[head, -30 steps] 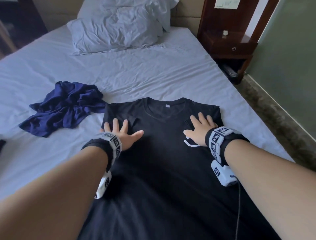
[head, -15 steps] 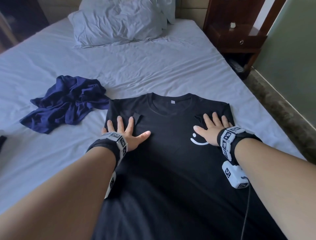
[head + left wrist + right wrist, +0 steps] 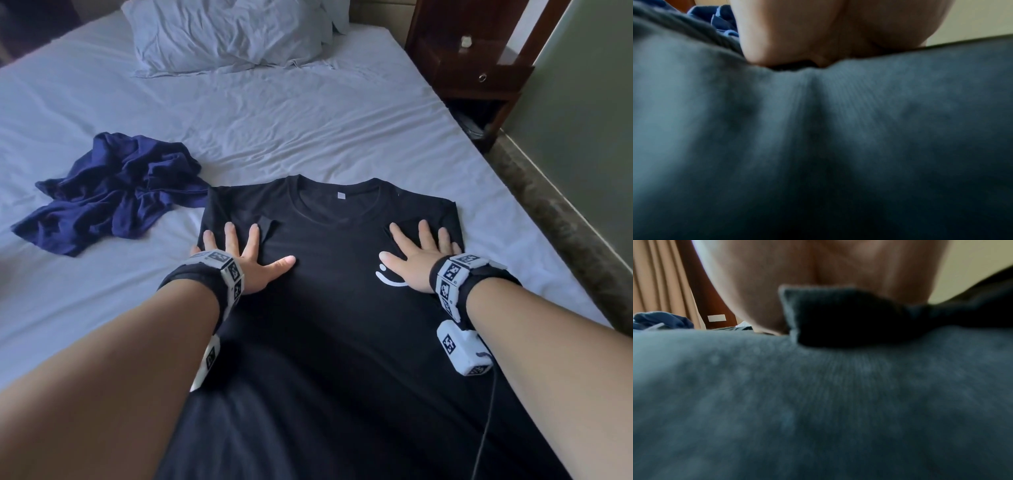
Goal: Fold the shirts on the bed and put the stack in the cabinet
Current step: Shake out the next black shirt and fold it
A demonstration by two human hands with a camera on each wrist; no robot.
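A black T-shirt (image 3: 329, 308) lies flat on the bed with its collar away from me and both sleeves folded inward. My left hand (image 3: 239, 253) presses flat with spread fingers on its left shoulder area. My right hand (image 3: 416, 255) presses flat on its right shoulder area, beside a white smile print (image 3: 387, 279). A crumpled navy shirt (image 3: 113, 192) lies on the sheet to the left. Both wrist views show mostly dark fabric (image 3: 818, 146) (image 3: 818, 402) under the palm of the left hand (image 3: 828, 29) and the right hand (image 3: 818, 264).
The bed (image 3: 308, 113) has a light sheet with pillows (image 3: 226, 34) at its head. A dark wooden nightstand (image 3: 479, 68) stands at the back right. A floor strip (image 3: 561, 219) and green wall run along the bed's right side.
Both hands have slid a little outward and up over the shirt's shoulders, uncovering the smile print. The head view has dipped and come closer.
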